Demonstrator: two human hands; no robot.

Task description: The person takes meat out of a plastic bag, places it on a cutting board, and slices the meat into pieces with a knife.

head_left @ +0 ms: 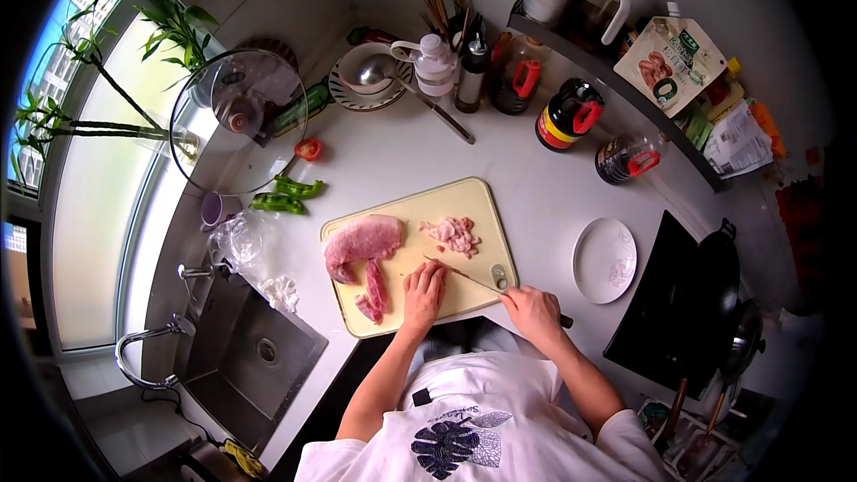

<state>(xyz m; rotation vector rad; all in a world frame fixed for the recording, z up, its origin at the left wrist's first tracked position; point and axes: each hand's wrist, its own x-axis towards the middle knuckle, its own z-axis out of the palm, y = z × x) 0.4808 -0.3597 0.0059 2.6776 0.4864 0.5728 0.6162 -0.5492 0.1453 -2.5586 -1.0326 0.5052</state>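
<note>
A pale yellow cutting board (406, 196) lies on the counter. My right hand (534, 312) is closed round the handle of a knife (478, 283), whose blade points up and left across the board. Near the blade tip my left hand (423, 293) rests with bent fingers pressed together at the board's lower middle; what lies under them is hidden. Left of it are a large piece of pink meat (364, 243) and a narrow strip of meat (376, 287). A small heap of cut meat (453, 236) sits above the blade.
A white plate (604, 261) stands right of the board, beside a black cooktop (665, 303). Green peppers (278, 203), a plastic bag (245, 245) and a sink (259, 348) are at left. Bottles (569, 114), a bowl (366, 69) and a glass lid (238, 121) stand behind.
</note>
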